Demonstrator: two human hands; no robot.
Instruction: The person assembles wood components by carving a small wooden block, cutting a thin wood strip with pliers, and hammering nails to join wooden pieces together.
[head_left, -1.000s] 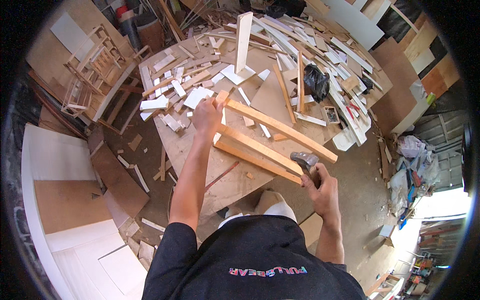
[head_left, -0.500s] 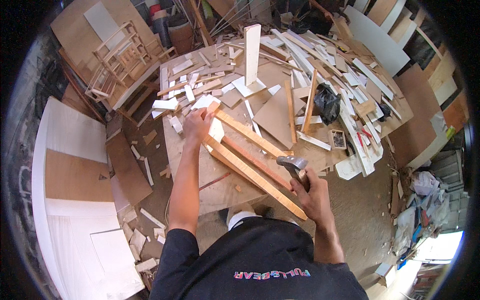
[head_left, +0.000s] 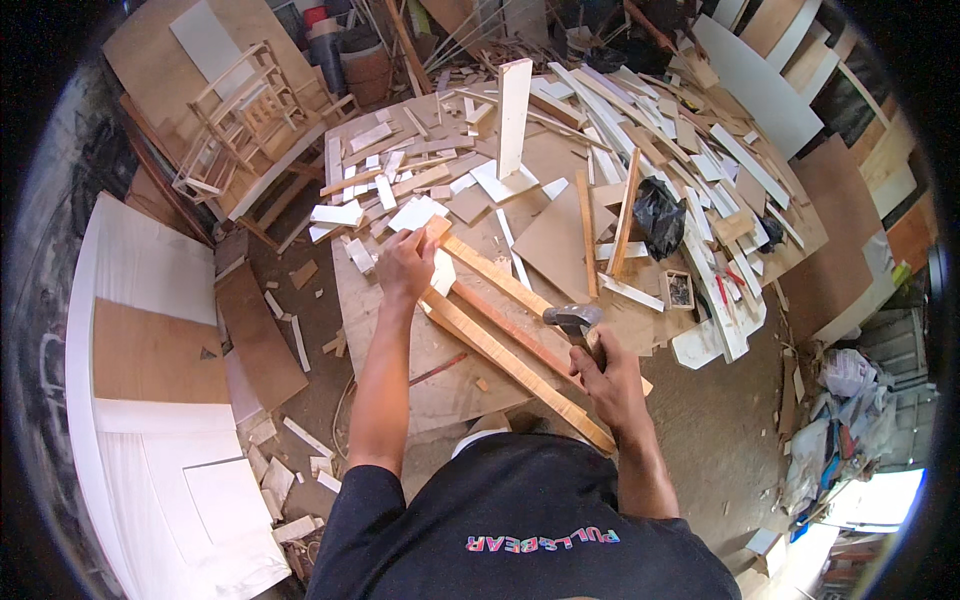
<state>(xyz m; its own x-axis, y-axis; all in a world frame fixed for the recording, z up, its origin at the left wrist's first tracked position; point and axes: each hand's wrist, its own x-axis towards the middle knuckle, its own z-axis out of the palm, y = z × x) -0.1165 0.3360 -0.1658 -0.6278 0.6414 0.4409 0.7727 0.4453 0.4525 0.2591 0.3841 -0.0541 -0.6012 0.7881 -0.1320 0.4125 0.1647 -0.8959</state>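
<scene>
My left hand (head_left: 405, 268) is closed on the far end of a wooden strip (head_left: 495, 275), beside a small wood piece at that end. In my right hand (head_left: 612, 385) is a hammer (head_left: 573, 318), its metal head over the near part of the same strip. A second light wooden strip (head_left: 520, 370) runs toward my body, and a reddish strip (head_left: 515, 325) lies between the two. White board (head_left: 443, 272) shows under the far end of the strips, next to my left hand. The fingers of my left hand partly hide the end they grip.
The worktable (head_left: 450, 385) carries many wood offcuts. An upright white plank (head_left: 513, 118) stands on it. To the right lie a black plastic bag (head_left: 661, 218), a small box of dark bits (head_left: 678, 290) and red-handled pliers (head_left: 735, 277). A wooden frame (head_left: 245, 110) stands at the far left.
The hammer head has moved slightly left along the strip, and my right hand has shifted with it. My left hand keeps its grip at the far end. The whole view has shifted slightly.
</scene>
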